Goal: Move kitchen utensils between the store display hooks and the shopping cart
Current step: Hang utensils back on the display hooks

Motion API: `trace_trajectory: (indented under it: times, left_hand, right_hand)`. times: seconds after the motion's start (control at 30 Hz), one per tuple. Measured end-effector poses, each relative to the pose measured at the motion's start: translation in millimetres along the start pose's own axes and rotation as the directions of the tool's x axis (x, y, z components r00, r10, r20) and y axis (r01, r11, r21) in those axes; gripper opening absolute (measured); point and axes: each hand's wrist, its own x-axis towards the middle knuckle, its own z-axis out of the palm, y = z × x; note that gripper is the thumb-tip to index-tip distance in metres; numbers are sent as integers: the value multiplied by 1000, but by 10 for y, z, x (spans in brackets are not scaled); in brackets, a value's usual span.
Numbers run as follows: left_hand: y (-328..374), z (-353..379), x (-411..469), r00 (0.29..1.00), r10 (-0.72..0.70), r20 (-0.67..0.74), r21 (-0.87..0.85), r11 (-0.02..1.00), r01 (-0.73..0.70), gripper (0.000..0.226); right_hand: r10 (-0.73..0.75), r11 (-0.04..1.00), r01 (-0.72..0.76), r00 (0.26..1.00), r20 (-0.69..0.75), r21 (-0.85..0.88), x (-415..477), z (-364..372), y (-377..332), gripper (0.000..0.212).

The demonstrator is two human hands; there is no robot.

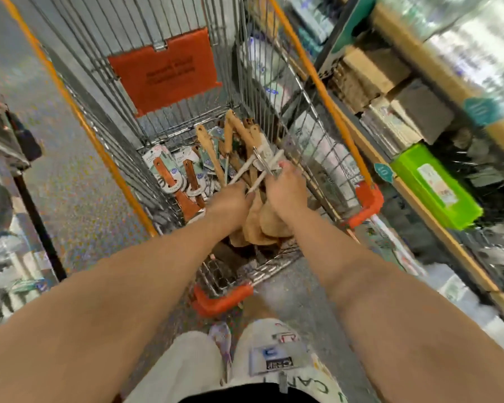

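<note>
While deep in orange-trimmed wire shopping cart (326,103), left hand (230,202) and right hand (285,196) both closed around white-handled utensils (245,173); wooden-handled utensils (236,132) piled at far-right corner, unloading barely started.

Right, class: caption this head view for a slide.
Both hands gather white-handled utensils inside the shopping cart.

Cart (146,158) open above; utensils (216,158) crowd its floor.
</note>
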Motion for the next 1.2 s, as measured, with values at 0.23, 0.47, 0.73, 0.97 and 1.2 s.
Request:
trace_trajectory:
  times: [0.23, 0.47, 0.73, 0.97, 1.2]
  left_hand:
    - [576, -461, -718, 963, 157, -221, -37, 985, -169, 33]
    - [1887, -884, -1104, 851, 430, -303, 107, 902, -418, 29]
    - [3919, -760, -1556, 659, 676, -329, 63, 712, -699, 29]
    - [5615, -394, -1689, 538, 764, -355, -5, 574, -819, 31]
    - [6694, -273, -1381, 490, 808, -327, -22, 512, -859, 33]
  right_hand:
    - [-78, 994, 85, 992, -101, 71, -852, -657, -59, 31]
    - [3, 988, 58, 918, -397, 142, -1324, -1823, 317, 27]
    - [171, 965, -2, 766, -620, 263, -1723, -3376, 1476, 25]
    - [231, 967, -74, 659, -716, 244, -1791, -4704, 2683, 26]
    - [253, 964, -92, 612, -749, 250, -1375, -5498, 3414, 25]
